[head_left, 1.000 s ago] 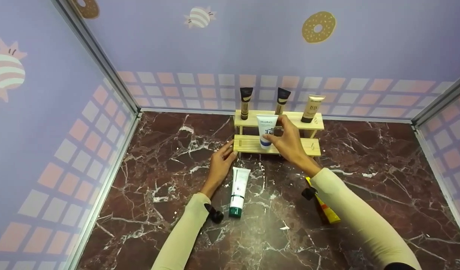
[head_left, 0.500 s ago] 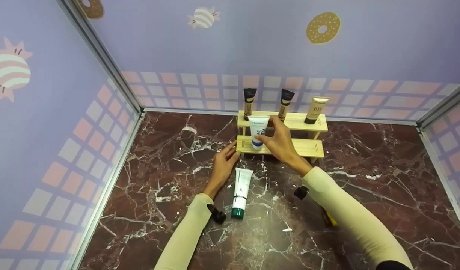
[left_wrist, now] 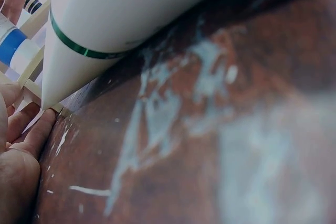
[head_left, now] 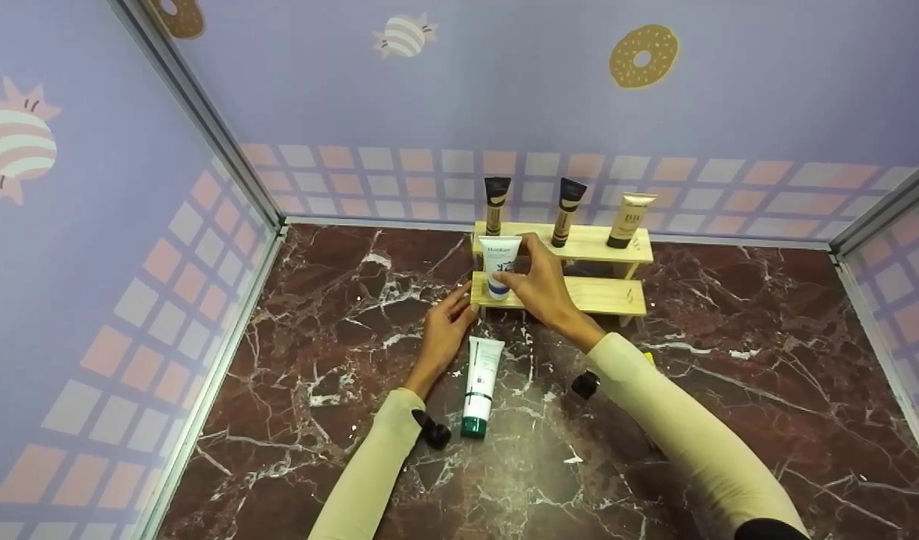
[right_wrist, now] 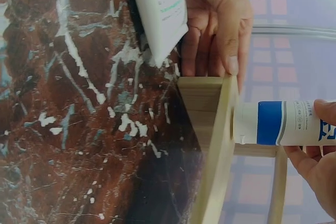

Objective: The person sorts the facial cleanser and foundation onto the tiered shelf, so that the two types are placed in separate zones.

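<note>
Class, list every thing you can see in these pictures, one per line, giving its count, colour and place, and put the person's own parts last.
wooden rack: 1, pale wood, two steps, against the back wall.
black-and-gold tubes: 2, upright on the top step.
beige tube: 1, top step, right.
white-and-blue tube: 1, upright on the lower step.
white-and-green tube: 1, lying on the table.
yellow item: 1, mostly hidden behind the right sleeve.
marble table: 1, dark red, white veins.
left hand: touches the rack's left end.
right hand: holds the white-and-blue tube.

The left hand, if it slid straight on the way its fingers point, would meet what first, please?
Most likely nothing new: the left hand already touches the rack at its lower shelf's left end, as the right wrist view shows. The green-capped tube lies beside it, out of line.
</note>
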The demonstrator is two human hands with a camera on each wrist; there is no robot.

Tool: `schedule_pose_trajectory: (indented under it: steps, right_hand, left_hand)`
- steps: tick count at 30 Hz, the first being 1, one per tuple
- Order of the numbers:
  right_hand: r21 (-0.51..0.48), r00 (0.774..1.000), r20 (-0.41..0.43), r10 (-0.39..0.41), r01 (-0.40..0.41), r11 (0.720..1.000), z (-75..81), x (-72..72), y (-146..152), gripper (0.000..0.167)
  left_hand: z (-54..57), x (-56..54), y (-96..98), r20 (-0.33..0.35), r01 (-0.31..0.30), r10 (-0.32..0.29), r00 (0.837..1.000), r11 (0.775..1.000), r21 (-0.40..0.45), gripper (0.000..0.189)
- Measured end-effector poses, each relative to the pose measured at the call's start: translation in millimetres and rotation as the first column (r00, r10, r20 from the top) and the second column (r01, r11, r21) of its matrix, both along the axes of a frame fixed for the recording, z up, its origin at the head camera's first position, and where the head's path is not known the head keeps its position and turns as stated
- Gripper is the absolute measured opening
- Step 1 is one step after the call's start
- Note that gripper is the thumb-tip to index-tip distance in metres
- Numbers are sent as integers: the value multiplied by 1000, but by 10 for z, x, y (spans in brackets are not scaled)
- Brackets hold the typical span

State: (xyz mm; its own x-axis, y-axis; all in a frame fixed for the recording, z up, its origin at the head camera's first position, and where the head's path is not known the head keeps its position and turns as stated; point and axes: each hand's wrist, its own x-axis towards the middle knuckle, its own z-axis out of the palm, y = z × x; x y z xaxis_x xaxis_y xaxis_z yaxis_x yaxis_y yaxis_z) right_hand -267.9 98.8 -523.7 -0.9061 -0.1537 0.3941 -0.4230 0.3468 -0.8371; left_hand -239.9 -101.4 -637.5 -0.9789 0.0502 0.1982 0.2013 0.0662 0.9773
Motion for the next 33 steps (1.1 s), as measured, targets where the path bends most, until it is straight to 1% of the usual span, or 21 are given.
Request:
schedule_pose_trajectory:
  steps: [5, 8, 13, 15, 20, 27, 30, 33]
  right_hand:
    - [16, 1000, -4, 12, -12, 1000, -31, -4, 43, 48]
    - [30, 999, 11, 34, -34, 999, -33, 2, 69, 48]
    - [30, 998, 37, 44, -45, 999, -32, 36, 136, 57]
    - [17, 998, 38, 48, -49, 999, -41, 50, 173, 59]
    - [-58, 996, 33, 82, -80, 995, -92, 96, 264, 51]
    - [-120, 996, 66, 63, -54, 991, -204, 211, 370, 45]
    - [-146, 995, 79, 63, -51, 988, -244, 274, 401, 45]
    - [-142, 993, 96, 68, -54, 988, -278, 342, 420, 45]
  left_hand:
    - [10, -1, 6, 3, 0, 0, 1000, 1000, -2, 50]
    - [14, 4, 10, 7, 2, -2, 1000, 1000, 12, 50]
    - [11, 12, 24, 10, -13, 13, 1000, 1000, 17, 51]
    - [8, 10, 27, 6, -19, 19, 1000, 1000, 21, 51]
    - [-6, 1, 22, -10, -11, 11, 1000, 1000, 14, 50]
    - [-30, -8, 19, -13, -19, 19, 1000, 1000, 0, 50]
    - [-46, -18, 23, -17, -22, 22, 1000, 1000, 11, 50]
    - [-55, -24, 24, -28, -27, 28, 999, 999, 23, 50]
